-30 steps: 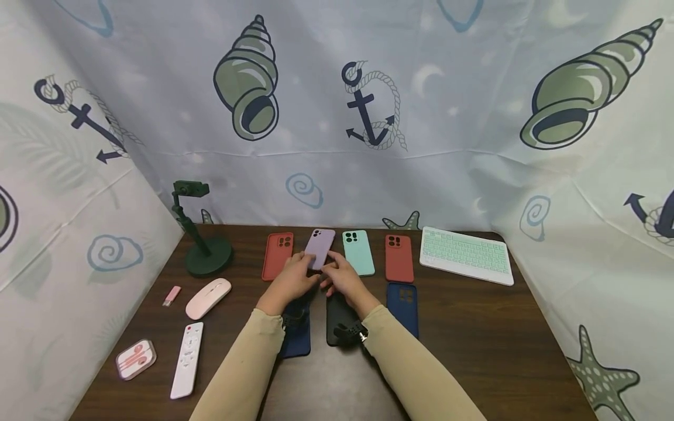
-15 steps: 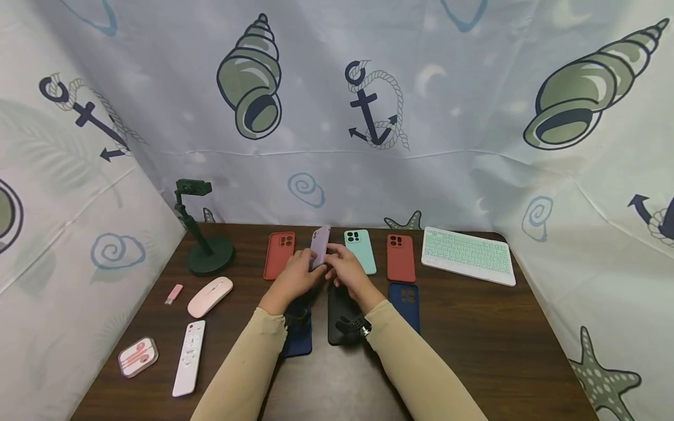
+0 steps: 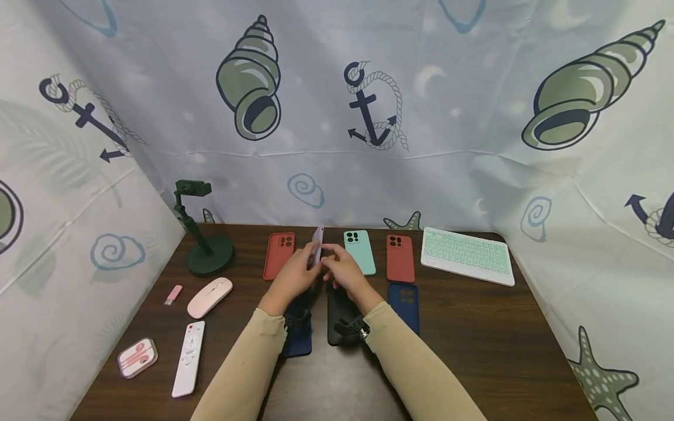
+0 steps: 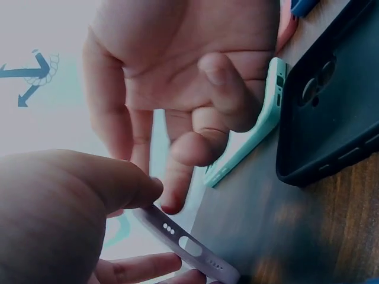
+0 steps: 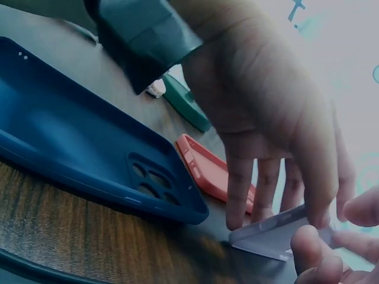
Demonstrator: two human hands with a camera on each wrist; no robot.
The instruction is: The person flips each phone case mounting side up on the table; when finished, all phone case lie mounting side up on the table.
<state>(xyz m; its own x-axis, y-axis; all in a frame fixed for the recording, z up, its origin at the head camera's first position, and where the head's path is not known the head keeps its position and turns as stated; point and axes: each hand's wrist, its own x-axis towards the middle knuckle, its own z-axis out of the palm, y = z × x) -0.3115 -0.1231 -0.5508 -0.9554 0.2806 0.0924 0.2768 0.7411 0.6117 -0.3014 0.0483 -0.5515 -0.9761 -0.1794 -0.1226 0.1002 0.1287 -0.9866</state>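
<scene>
A purple phone case [image 3: 318,238] stands tilted up on its long edge, nearly edge-on in the head view. My left hand [image 3: 292,279] holds it between thumb and fingers; the left wrist view shows the cut-outs along its short end [image 4: 190,245]. Just to the right, my right hand [image 3: 347,273] has loosely bent fingers, with fingertips right by the case. Below the left wrist lies a navy phone case [image 3: 298,344], and a black one [image 3: 336,321] is beneath the right wrist. Both are partly hidden by the arms.
Behind the hands lie red [image 3: 278,256], mint [image 3: 360,252] and second red [image 3: 400,260] cases, with a blue one [image 3: 404,304] nearer. A keyboard [image 3: 466,254] lies right. Leftward are a green stand [image 3: 209,257], mouse [image 3: 209,297], USB stick [image 3: 173,294], remote [image 3: 188,359] and boxed earphones [image 3: 137,357].
The purple case has turned from lying back-side up to standing almost on edge, in my left hand. My right fingers have shifted slightly up and left beside it.
</scene>
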